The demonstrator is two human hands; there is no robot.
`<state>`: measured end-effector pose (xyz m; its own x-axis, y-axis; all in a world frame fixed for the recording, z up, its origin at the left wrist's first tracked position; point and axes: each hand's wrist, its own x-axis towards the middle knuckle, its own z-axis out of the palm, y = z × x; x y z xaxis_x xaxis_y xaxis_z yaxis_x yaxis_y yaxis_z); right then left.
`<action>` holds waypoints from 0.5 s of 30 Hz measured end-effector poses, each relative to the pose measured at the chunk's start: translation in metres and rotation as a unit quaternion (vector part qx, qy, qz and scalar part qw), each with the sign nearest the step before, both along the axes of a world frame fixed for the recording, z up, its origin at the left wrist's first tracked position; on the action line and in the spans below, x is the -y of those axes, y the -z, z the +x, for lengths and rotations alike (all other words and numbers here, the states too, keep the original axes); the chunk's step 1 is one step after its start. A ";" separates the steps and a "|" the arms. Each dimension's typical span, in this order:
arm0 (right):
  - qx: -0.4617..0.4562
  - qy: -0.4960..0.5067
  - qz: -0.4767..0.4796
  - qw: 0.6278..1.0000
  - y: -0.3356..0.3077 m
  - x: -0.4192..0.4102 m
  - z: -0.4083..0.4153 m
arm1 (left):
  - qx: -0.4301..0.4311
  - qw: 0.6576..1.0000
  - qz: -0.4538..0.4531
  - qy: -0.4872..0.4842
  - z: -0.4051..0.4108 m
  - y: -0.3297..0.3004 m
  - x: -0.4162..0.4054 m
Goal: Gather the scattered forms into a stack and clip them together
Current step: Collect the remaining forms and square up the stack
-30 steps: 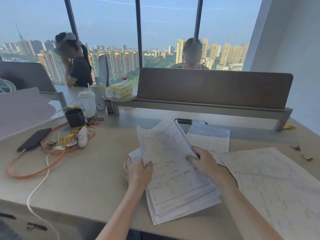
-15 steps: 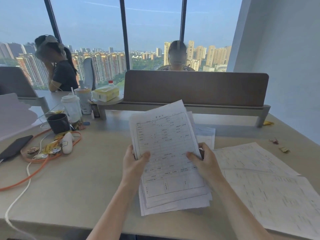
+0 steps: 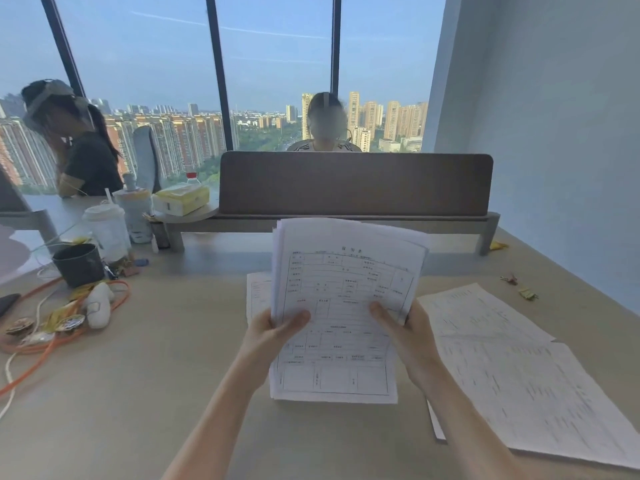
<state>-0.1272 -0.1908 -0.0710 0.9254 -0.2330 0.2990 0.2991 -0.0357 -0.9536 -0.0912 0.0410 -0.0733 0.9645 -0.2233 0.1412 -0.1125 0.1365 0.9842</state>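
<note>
I hold a stack of printed forms (image 3: 341, 306) upright in front of me, its lower edge near the desk. My left hand (image 3: 273, 336) grips its left edge and my right hand (image 3: 405, 330) grips its right edge, thumbs on the front sheet. One form (image 3: 257, 294) lies flat on the desk behind the stack, partly hidden. Several more loose forms (image 3: 519, 375) lie spread on the desk to the right. Small binder clips (image 3: 519, 287) sit near the far right edge of the desk.
A brown desk divider (image 3: 356, 183) runs across the back. At the left are a dark cup (image 3: 79, 265), a lidded drink cup (image 3: 107, 230), an orange cable (image 3: 52, 341), small trinkets and a phone. Two people sit beyond the desk.
Both hands have raised the stack from lying tilted on the desk to standing upright, squaring its edges. The view has shifted left to right slightly.
</note>
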 end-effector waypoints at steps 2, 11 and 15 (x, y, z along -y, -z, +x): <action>0.003 0.004 -0.002 1.000 0.000 -0.001 -0.002 | -0.007 1.000 0.016 -0.013 0.000 0.003 0.003; 0.045 0.025 -0.017 0.999 -0.027 -0.003 -0.003 | 0.057 0.993 -0.020 -0.099 0.008 -0.013 0.009; -0.020 -0.018 0.019 0.999 -0.006 -0.006 -0.004 | 0.020 0.997 0.024 -0.070 0.008 0.004 0.008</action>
<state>-0.1310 -0.1851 -0.0650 0.9441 -0.2108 0.2534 0.2616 0.0112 -0.9651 -0.0831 0.0330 -0.0771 0.9805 -0.0949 0.1720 -0.1657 0.0706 0.9836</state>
